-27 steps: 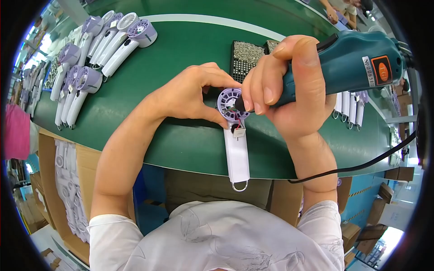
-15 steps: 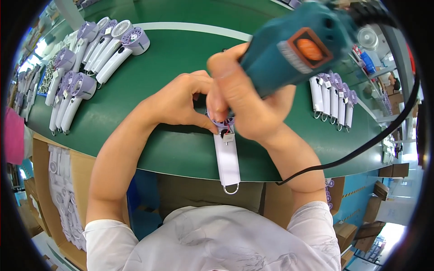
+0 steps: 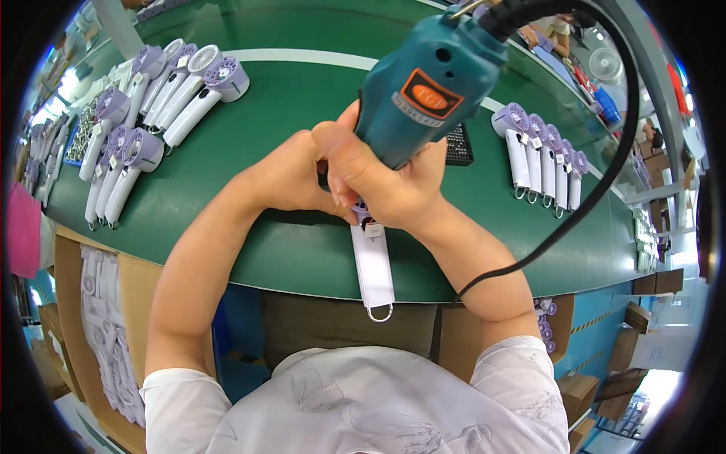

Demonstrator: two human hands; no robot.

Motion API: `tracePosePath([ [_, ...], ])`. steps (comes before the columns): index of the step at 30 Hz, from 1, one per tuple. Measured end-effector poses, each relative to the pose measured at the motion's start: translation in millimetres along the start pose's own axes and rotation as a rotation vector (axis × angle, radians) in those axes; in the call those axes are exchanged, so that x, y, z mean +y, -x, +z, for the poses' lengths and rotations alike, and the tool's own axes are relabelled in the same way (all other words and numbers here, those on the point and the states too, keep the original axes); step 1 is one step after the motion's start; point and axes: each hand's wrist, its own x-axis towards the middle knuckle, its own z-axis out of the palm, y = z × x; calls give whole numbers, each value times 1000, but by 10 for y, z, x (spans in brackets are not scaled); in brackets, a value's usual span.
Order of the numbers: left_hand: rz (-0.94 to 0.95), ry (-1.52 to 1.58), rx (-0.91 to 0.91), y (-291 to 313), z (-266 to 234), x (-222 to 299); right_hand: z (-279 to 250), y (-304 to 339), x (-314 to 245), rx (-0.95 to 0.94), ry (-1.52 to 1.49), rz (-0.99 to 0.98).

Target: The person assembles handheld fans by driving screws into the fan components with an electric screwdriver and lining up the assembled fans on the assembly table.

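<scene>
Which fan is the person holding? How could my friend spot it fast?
Find the green table, then the teal power tool in the right hand. Just below that hand in the picture is the white-handled fan, pointing toward the table's near edge. Unlike the left fan group and right fan group, it is alone, touched by the left hand.

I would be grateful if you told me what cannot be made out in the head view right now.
In the head view:
Tip of the teal power tool: hidden behind the right hand.
Most of the fan head: covered by the right hand and the left hand.
Rest of the black tray: behind the power tool and right hand.
Contents of the cardboard box at lower right: partly behind the right arm.
</scene>
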Motion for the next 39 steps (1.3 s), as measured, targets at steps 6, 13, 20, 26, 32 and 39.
tracePosePath([
  [6, -17, 90, 20, 18, -2, 123, 17, 50, -253, -2, -117, 115],
  [13, 39, -186, 8, 6, 14, 113, -768, -130, -437, 167, -90, -227],
  [20, 95, -230, -4, -23, 51, 80, -1271, 152, 21, 660, -8, -177],
  [26, 99, -240, -14, -46, 93, 105, -1296, 68, 117, 720, 48, -154],
  [32, 124, -244, -21, -59, 118, 77, -1279, 80, 183, 687, 135, -127],
  [39, 118, -237, -18, -48, 117, 92, -1267, 61, 202, 684, 142, -130],
])
